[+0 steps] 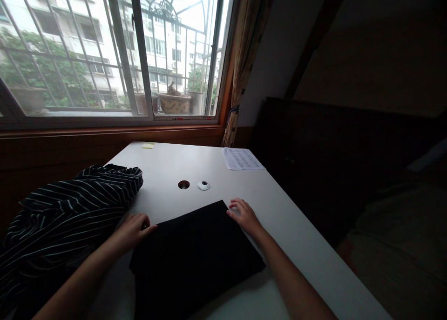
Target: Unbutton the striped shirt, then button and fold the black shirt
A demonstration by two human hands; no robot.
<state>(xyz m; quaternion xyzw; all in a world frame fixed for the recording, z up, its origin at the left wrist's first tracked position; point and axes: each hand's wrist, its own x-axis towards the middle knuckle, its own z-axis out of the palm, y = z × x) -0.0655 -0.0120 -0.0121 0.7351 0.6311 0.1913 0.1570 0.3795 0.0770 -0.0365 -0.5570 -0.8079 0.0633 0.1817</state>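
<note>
A black cloth [199,259], folded into a flat shape with straight edges, lies on the white table [289,245] in front of me. At its upper left corner is my left hand [135,229], fingers curled and thumb stretched along the cloth's edge; whether it grips the fabric cannot be made out. My right hand [244,215] rests by the upper right corner, its fingers apart and slightly bent, with nothing held. Beside my left forearm a heap of black cloth with white stripes [80,199] lies on the table's left side.
A printed sheet [242,159] lies at the table's far right corner and a yellow note [148,145] at the far left. Mid-table are a round hole [183,184] and a white round cap [203,185]. Behind stand a barred window and a curtain [240,69].
</note>
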